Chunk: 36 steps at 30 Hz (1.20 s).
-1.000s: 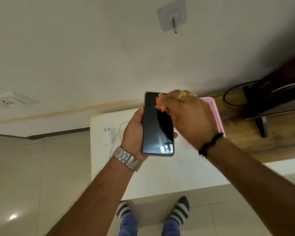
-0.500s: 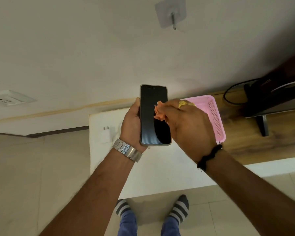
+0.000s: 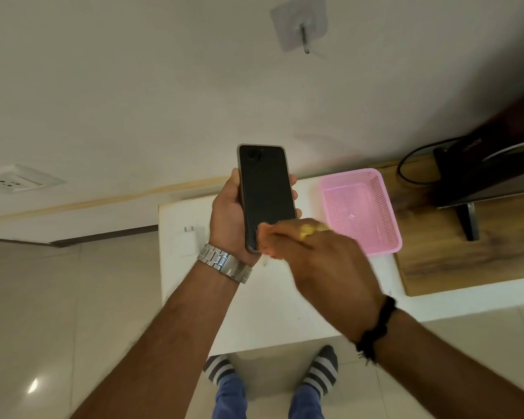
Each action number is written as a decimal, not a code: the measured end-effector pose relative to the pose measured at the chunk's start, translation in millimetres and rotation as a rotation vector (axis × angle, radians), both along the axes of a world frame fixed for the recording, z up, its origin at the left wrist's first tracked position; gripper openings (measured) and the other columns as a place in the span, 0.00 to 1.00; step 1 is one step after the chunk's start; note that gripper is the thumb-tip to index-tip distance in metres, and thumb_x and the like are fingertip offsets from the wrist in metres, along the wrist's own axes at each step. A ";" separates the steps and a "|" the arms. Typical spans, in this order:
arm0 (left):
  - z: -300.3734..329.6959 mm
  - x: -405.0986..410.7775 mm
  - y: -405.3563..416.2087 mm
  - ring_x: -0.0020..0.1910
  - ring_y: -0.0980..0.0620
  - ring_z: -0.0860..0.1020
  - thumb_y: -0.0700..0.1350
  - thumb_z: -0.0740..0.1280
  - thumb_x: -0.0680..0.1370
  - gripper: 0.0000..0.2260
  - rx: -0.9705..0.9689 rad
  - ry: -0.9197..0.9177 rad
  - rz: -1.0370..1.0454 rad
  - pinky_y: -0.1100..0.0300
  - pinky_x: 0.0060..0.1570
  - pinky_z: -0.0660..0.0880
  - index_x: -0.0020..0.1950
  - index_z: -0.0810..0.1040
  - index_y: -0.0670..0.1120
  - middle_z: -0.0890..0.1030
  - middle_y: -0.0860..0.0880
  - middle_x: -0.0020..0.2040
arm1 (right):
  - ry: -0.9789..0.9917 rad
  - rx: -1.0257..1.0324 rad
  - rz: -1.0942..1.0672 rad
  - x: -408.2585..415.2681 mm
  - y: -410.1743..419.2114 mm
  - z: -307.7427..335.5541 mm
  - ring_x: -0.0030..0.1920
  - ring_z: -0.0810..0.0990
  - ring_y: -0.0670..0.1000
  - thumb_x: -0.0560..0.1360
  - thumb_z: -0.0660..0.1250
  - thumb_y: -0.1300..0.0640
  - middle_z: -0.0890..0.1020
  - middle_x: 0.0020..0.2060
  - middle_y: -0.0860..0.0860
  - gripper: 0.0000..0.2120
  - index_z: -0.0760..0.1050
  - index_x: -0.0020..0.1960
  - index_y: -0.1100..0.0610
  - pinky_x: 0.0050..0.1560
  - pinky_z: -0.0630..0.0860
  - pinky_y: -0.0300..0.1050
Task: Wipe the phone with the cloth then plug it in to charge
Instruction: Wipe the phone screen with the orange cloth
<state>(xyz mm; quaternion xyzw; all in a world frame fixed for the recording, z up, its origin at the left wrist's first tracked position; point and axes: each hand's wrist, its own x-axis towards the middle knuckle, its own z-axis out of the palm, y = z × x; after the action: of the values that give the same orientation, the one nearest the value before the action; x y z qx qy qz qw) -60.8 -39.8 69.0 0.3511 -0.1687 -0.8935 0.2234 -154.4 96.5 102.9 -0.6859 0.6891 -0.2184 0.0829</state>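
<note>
Fingers (image 3: 294, 196) of the left hand (image 3: 229, 216) wrap around the black rectangular phone (image 3: 265, 195), while the right hand (image 3: 318, 264) pinches a small orange cloth (image 3: 265, 241) against its lower end, so looks like mid-wipe. Next up: grabbing the white plastic charger plug (image 3: 189, 241), left of the fingers on the white desk (image 3: 273, 313). Right of them, the pink plastic mesh basket (image 3: 389, 219) looks about empty.

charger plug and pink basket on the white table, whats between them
In the head view, the left hand holding the phone sits between the charger plug and the pink basket, with the right hand rubbing the orange cloth on the phone's lower end.
</note>
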 end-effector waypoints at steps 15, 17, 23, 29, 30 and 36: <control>0.2 -5.6 28.0 0.50 0.44 0.84 0.57 0.64 0.80 0.16 0.122 0.012 0.067 0.49 0.54 0.80 0.54 0.85 0.48 0.85 0.45 0.51 | -0.022 -0.008 -0.243 -29.9 -94.7 13.6 0.49 0.81 0.57 0.83 0.59 0.55 0.83 0.50 0.53 0.13 0.83 0.57 0.55 0.48 0.79 0.53; 3.3 -4.3 24.3 0.52 0.44 0.83 0.56 0.63 0.81 0.16 0.140 0.025 0.078 0.50 0.57 0.78 0.55 0.84 0.46 0.84 0.44 0.52 | -0.070 0.004 -0.249 -17.7 -84.8 16.1 0.48 0.80 0.57 0.81 0.60 0.58 0.83 0.48 0.52 0.13 0.83 0.55 0.55 0.46 0.79 0.52; 2.0 13.9 19.5 0.50 0.43 0.80 0.61 0.58 0.82 0.29 0.091 -0.028 0.028 0.49 0.54 0.76 0.72 0.75 0.41 0.79 0.38 0.59 | -0.142 0.070 -0.012 25.6 -12.2 16.7 0.46 0.84 0.54 0.79 0.66 0.57 0.85 0.50 0.53 0.10 0.82 0.58 0.54 0.46 0.84 0.48; 1.0 11.6 39.3 0.52 0.43 0.82 0.58 0.60 0.83 0.18 0.180 0.019 0.008 0.48 0.55 0.78 0.59 0.82 0.47 0.84 0.44 0.53 | -0.002 0.081 -0.211 -20.8 -77.9 15.4 0.53 0.80 0.55 0.85 0.57 0.52 0.82 0.54 0.51 0.15 0.81 0.60 0.53 0.51 0.79 0.50; 1.8 12.2 38.1 0.49 0.43 0.82 0.58 0.60 0.83 0.18 0.166 0.011 0.002 0.48 0.52 0.79 0.60 0.81 0.47 0.84 0.44 0.52 | 0.005 0.070 -0.220 -25.6 -80.1 14.2 0.53 0.80 0.56 0.85 0.58 0.53 0.83 0.54 0.52 0.15 0.82 0.60 0.54 0.51 0.79 0.51; 8.2 16.5 16.0 0.59 0.39 0.75 0.63 0.53 0.83 0.32 0.111 -0.063 0.001 0.44 0.63 0.70 0.77 0.68 0.42 0.77 0.37 0.64 | -0.027 0.127 -0.048 3.2 -10.1 16.0 0.47 0.84 0.55 0.80 0.65 0.57 0.84 0.51 0.53 0.12 0.81 0.61 0.54 0.47 0.84 0.48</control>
<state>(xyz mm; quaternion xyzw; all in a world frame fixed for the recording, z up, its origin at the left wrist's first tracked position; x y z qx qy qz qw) -44.3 -23.8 77.2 0.3911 -0.1256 -0.8898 0.1987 -151.2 86.4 118.9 -0.6595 0.7167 -0.1858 0.1302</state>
